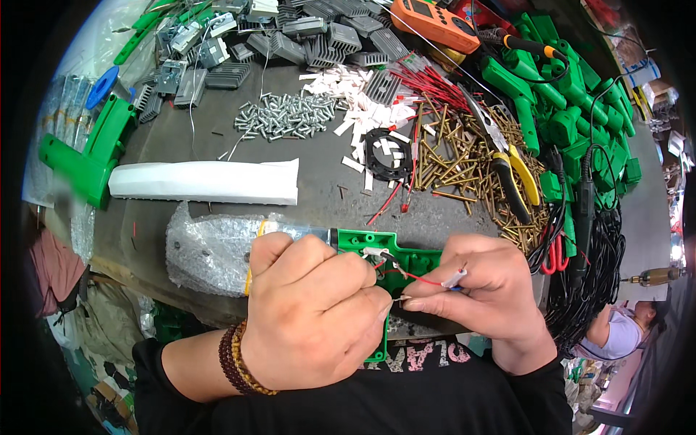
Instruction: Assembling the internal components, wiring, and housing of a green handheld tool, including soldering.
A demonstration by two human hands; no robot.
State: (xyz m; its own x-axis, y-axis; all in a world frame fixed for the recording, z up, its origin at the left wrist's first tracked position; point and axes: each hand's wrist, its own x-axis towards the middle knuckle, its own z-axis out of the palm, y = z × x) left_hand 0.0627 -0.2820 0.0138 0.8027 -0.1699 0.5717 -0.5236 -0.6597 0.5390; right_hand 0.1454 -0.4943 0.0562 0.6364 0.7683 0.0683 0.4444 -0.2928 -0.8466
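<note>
A green plastic tool housing (417,259) lies hollow side up in front of me, joined at its left to a metal part wrapped in bubble wrap (206,250). My left hand (312,312) is closed over the housing's near side, its thumb hidden. My right hand (482,293) pinches a thin wire (399,298), whose short length spans to my left fingertips. Beside the right fingers rises a red wire (426,280) with a pale sleeve (454,278) on it. Inside the housing, black and red leads run from a white sleeve (375,252).
Beyond my hands lie silver screws (283,116), brass-coloured screws (449,163) and yellow-black pliers (511,174). Grey heat sinks (348,38) fill the back. Green housings (573,109) and black cables (591,268) crowd the right. A white paper roll (206,181) lies left; another person (616,332) is far right.
</note>
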